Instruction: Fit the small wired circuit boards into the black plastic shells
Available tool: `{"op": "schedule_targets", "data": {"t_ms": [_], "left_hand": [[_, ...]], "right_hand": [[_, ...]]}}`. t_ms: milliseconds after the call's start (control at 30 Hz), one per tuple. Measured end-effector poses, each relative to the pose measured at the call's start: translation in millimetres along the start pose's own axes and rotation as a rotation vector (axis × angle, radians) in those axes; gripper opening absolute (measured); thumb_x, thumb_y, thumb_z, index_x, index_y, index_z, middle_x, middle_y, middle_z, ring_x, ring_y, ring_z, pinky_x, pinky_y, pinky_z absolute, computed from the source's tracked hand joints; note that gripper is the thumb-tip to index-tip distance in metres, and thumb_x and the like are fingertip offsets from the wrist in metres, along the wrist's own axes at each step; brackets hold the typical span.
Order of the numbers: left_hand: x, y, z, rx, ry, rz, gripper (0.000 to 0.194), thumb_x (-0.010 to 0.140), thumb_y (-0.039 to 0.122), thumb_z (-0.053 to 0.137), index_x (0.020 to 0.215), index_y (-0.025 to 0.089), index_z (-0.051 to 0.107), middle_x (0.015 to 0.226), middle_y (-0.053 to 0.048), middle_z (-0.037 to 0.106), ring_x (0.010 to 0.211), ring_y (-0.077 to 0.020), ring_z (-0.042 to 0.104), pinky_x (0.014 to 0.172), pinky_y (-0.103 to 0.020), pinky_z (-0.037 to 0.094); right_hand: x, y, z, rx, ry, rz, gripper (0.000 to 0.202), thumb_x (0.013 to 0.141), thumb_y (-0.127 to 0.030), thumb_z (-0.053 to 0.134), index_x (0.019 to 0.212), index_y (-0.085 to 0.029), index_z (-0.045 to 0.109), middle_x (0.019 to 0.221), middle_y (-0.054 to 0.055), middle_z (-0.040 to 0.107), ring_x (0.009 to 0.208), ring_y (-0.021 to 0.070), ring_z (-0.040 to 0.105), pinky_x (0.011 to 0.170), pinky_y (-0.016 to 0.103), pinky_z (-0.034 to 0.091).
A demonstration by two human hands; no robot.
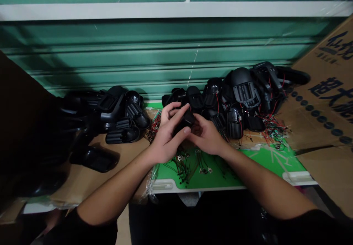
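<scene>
Between my two hands, above the green table board (228, 173), is a black plastic housing (188, 118), mostly covered by my fingers. My left hand (169, 136) wraps round its left side, thumb in front and fingers behind. From the right, my right hand (205, 134) presses against it with bent fingers, whose tips are partly hidden. Just below lie small metal battery contacts with thin dark wires (204, 169) on the green board. Behind my hands stand several similar black housings (195, 97), some with red wires.
More black housings (122, 134) are heaped on cardboard at the left, and a tall pile (244, 85) stands back right. Red and green wires (275, 129) lie beside that pile. A cardboard box (325, 101) bounds the right side; a green slatted wall (154, 61) closes the back.
</scene>
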State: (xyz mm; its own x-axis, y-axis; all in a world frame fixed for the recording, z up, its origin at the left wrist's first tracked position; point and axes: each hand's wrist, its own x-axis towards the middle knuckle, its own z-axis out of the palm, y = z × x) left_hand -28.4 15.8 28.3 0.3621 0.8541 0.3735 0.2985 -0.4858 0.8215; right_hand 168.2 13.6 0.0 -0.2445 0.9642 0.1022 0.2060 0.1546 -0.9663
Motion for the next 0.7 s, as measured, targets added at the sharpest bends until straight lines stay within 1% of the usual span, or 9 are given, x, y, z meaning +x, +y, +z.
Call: {"op": "schedule_targets", "data": {"t_ms": [100,167,267,333,433,467,567,633,700], "left_hand": [[2.2,-5.0,0.6,-0.033,0.075,-0.079,0.089,0.091,0.042,0.074,0.168,0.029,0.032,0.163,-0.016,0.036,0.142,-0.0317,0.050,0.112,-0.046,0.053],[5.5,-10.4,-0.2,-0.139,0.003,-0.159,0.093,0.085,0.039,0.082,0.165,0.025,0.036,0.156,-0.018,0.048,0.130,-0.0294,0.059,0.107,-0.044,0.055],[11.2,-17.7,-2.2,-0.408,-0.267,-0.308,0.056,0.087,0.040,0.081,0.135,0.016,0.065,0.118,-0.012,0.072,0.100,-0.0227,0.070,0.089,-0.038,0.058],[14.1,-20.9,-3.1,-0.540,-0.346,-0.409,0.041,0.084,0.040,0.085,0.111,0.013,0.072,0.095,-0.008,0.075,0.081,-0.0178,0.069,0.074,-0.031,0.056],[16.5,-22.6,-2.8,-0.616,-0.227,-0.494,0.043,0.071,0.033,0.095,0.101,0.013,0.071,0.084,-0.003,0.074,0.069,-0.0136,0.067,0.067,-0.027,0.054],[16.9,-22.3,-2.4,-0.637,-0.166,-0.505,0.044,0.070,0.031,0.096,0.101,0.014,0.070,0.084,-0.002,0.075,0.068,-0.0132,0.068,0.066,-0.026,0.054],[17.1,-19.6,-1.2,-0.744,-0.031,-0.528,0.044,0.073,0.032,0.093,0.106,0.017,0.067,0.091,-0.004,0.079,0.069,-0.0142,0.071,0.065,-0.027,0.055],[16.8,-17.7,-0.8,-0.815,-0.007,-0.553,0.042,0.075,0.032,0.092,0.106,0.017,0.067,0.096,-0.006,0.080,0.074,-0.0160,0.073,0.068,-0.028,0.056],[16.6,-17.1,-0.4,-0.837,0.005,-0.569,0.036,0.074,0.031,0.092,0.098,0.015,0.069,0.089,-0.006,0.078,0.072,-0.0164,0.072,0.070,-0.030,0.056]], "right_hand": [[2.0,-6.0,-7.9,0.171,-0.036,0.048,0.052,0.084,-0.052,0.084,0.123,-0.026,0.061,0.098,0.004,0.075,0.075,0.0210,0.071,0.062,0.034,0.060],[2.7,-8.5,-13.3,0.275,-0.089,0.105,0.051,0.082,-0.055,0.084,0.117,-0.026,0.060,0.087,0.001,0.073,0.064,0.0196,0.068,0.054,0.034,0.058],[2.6,-8.9,-20.9,0.239,-0.163,0.111,0.044,0.085,-0.057,0.082,0.107,-0.024,0.065,0.080,0.000,0.070,0.057,0.0170,0.065,0.049,0.031,0.055],[2.4,-8.3,-26.7,0.097,-0.130,0.065,0.039,0.087,-0.055,0.080,0.099,-0.021,0.069,0.077,0.001,0.070,0.056,0.0145,0.062,0.049,0.029,0.051],[2.7,-8.8,-37.5,-0.148,-0.090,-0.009,0.033,0.088,-0.050,0.081,0.094,-0.019,0.071,0.072,-0.001,0.067,0.056,0.0119,0.058,0.052,0.026,0.045],[2.8,-9.5,-41.3,-0.230,-0.138,-0.038,0.030,0.088,-0.048,0.081,0.093,-0.019,0.072,0.072,-0.002,0.067,0.057,0.0116,0.057,0.053,0.026,0.044],[2.2,-11.2,-49.8,-0.479,-0.395,-0.153,0.019,0.084,-0.038,0.084,0.092,-0.022,0.077,0.075,-0.003,0.068,0.064,0.0126,0.060,0.061,0.027,0.044],[1.0,-11.0,-51.0,-0.610,-0.502,-0.189,0.017,0.078,-0.032,0.088,0.091,-0.023,0.080,0.079,-0.002,0.071,0.071,0.0150,0.063,0.067,0.029,0.046],[-0.4,-10.2,-49.2,-0.684,-0.547,-0.181,0.016,0.076,-0.027,0.089,0.090,-0.024,0.081,0.082,-0.001,0.072,0.075,0.0172,0.066,0.070,0.030,0.046]]}}
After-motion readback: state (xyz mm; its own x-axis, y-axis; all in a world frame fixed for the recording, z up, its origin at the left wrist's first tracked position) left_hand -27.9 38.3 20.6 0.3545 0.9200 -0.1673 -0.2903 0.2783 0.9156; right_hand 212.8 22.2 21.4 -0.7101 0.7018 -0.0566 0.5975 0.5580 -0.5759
